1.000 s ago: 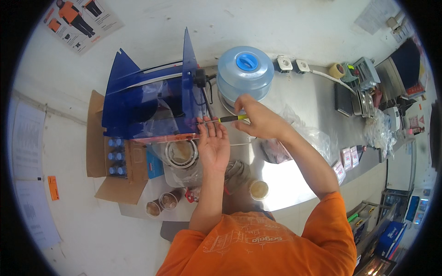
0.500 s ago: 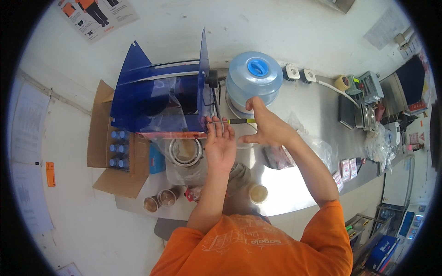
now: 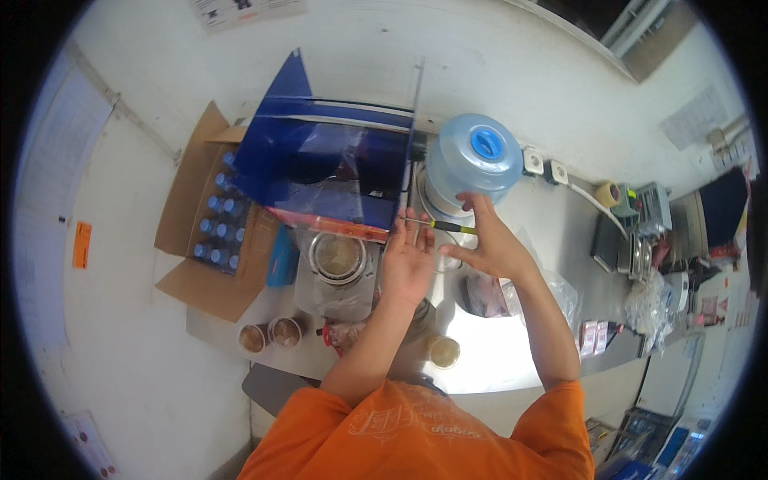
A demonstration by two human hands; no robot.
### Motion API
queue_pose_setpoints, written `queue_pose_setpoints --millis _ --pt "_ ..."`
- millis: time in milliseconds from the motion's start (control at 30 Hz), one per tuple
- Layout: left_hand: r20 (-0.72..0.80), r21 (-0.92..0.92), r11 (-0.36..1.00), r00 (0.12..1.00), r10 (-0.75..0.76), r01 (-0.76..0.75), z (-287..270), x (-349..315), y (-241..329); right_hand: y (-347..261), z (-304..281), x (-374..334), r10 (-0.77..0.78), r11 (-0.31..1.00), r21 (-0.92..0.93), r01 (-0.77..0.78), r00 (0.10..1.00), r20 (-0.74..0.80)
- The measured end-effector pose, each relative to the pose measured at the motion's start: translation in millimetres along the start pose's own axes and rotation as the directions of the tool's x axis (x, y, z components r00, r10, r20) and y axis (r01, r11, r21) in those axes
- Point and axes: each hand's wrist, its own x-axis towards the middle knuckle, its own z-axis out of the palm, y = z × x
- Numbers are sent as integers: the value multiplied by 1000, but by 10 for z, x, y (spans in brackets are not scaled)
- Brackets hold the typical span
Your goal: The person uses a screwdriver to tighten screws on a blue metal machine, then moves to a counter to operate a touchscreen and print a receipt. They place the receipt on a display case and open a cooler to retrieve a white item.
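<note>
Head view: where do we find the screwdriver (image 3: 453,228)?

— We see it between the two hands, its thin shaft pointing left toward the right side of the blue machine (image 3: 300,140), its black-and-yellow handle to the right.

— And the fingers?

— Those of the left hand (image 3: 409,270) are loosely bent at the shaft, palm up; whether they pinch it, we cannot tell. The right hand (image 3: 498,246) is spread, thumb and fingers well apart around the handle's end; we cannot tell whether its palm touches.

— What do we notice farther out?

— Beyond the right hand stands a water jug (image 3: 464,178) with a blue cap; a clear plastic bag (image 3: 562,300) lies nearby on the metal counter (image 3: 564,216). On the machine's near side we see a round container (image 3: 338,281) with a metal rim, and to its left an open cardboard box (image 3: 256,248) of blue-capped bottles (image 3: 222,230).
</note>
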Motion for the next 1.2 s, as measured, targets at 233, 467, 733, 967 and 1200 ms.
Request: queue_pose_setpoints --millis 233,467,733,967,1200 --pt "21 -6 1000 1000 6 -6 -36 6 -32 61 -72 19 137 990 -38 -132 967 214" --pt "26 -24 1000 1000 17 -16 16 -15 -51 175 -34 6 59 995 -94 -42 979 195" --pt "18 -11 1000 1000 7 -6 -61 39 -44 -119 -48 -48 93 995 -30 -93 996 12" --pt "52 14 1000 999 8 -9 -29 30 -34 264 -27 8 105 985 -158 -64 957 269" --pt "14 69 997 1000 16 -17 35 -10 -26 17 9 -102 25 1000 17 -23 995 -94"
